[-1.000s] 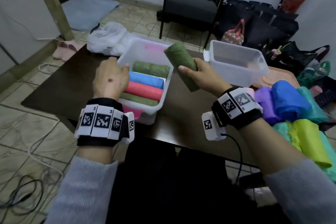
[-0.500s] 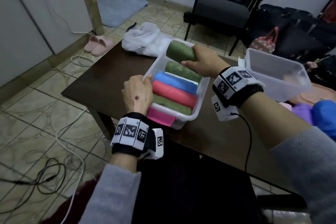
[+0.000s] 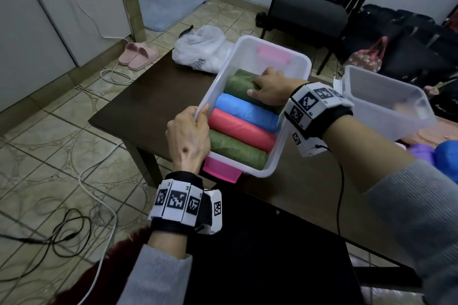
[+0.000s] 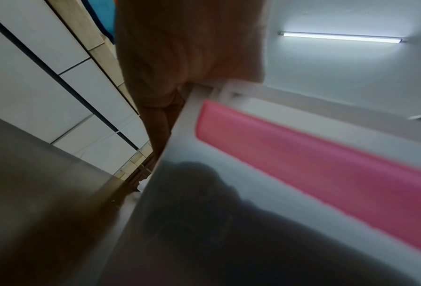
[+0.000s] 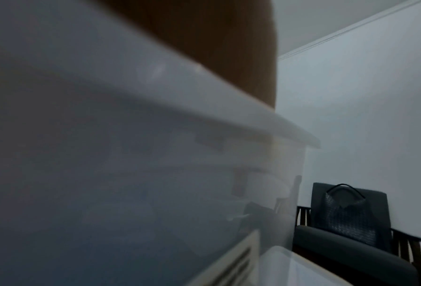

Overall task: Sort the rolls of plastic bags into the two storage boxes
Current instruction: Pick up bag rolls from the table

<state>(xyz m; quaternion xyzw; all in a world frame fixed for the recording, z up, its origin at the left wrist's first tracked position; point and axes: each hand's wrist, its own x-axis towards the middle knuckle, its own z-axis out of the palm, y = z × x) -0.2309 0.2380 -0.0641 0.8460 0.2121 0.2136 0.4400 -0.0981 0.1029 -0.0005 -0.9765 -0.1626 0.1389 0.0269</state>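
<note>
A clear storage box [image 3: 292, 57] with pink handles stands on the dark table [image 3: 148, 106]. Inside it lie a near green roll [image 3: 238, 148], a red roll [image 3: 240, 127] and a blue roll [image 3: 245, 110]. At the far end my right hand [image 3: 262, 85] reaches in and holds a green roll [image 3: 236, 83] low against the others. My left hand [image 3: 195, 121] grips the box's left rim, thumb over the edge. The left wrist view shows the box wall [image 4: 204, 174] and a pink handle [image 4: 302, 164]. A second clear box [image 3: 371, 74] stands to the right.
Loose purple [image 3: 418, 153] and blue [image 3: 446, 153] rolls lie at the right edge. A white plastic bag [image 3: 200, 52] sits on the table's far corner. A dark chair [image 3: 309, 7] and bags [image 3: 409, 39] stand behind. Slippers [image 3: 137, 54] and cables [image 3: 74, 230] lie on the floor.
My right hand has carried the green roll from above the table down into the far end of the box. The left hand has stayed on the box's left rim.
</note>
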